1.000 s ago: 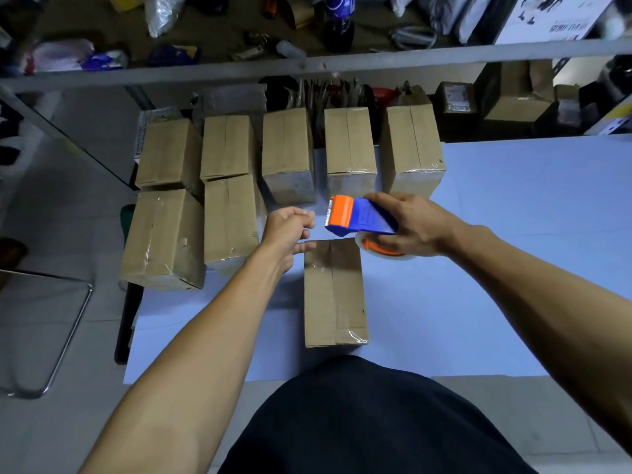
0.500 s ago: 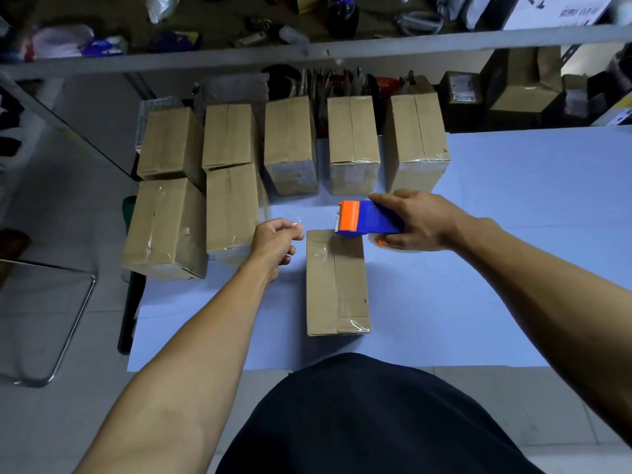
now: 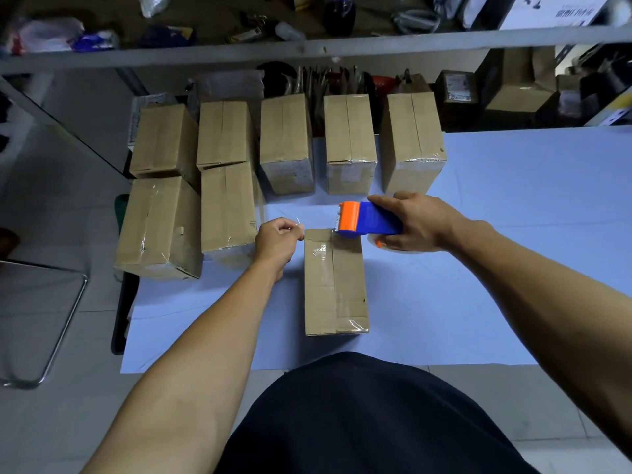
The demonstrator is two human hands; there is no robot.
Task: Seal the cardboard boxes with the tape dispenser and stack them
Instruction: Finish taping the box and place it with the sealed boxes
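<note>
Cardboard box (image 3: 336,285) lying lengthwise on pale blue worktop (image 3: 513,268), near front edge. Right hand (image 3: 415,222) gripping blue-and-orange tape dispenser (image 3: 366,219), orange head touching box's far top edge. Left hand (image 3: 277,239) just left of that edge, fingers curled, pinching clear tape end (image 3: 298,223). Seven more cardboard boxes (image 3: 287,145) grouped at worktop's far-left side, several showing glossy tape. Cluttered shelf (image 3: 307,49) beyond.

right hand (image 3: 415,222) grips tape dispenser (image 3: 367,220) at box (image 3: 335,282) far edge; left hand (image 3: 277,238) pinches tape.
</note>
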